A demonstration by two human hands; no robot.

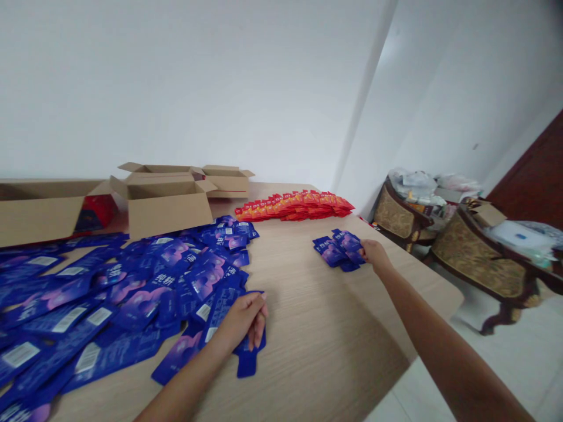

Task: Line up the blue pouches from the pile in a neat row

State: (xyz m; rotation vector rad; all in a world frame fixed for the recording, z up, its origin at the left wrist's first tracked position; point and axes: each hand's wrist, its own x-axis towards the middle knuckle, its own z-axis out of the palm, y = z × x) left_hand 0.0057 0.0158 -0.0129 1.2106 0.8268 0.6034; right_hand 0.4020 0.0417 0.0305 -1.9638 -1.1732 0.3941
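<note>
- Left of the overlapping row of glossy red-and-orange packets [294,206]: a loose heap of glossy blue-purple pouches [145,305].
- Nearer than the row: the left hand [250,319], curled over one flat blue pouch [247,363]; whether gripping, I cannot tell.
- Before the row's right end: a small blue-purple pouch cluster [336,251], right edge pinched by the right hand [375,253].
</note>
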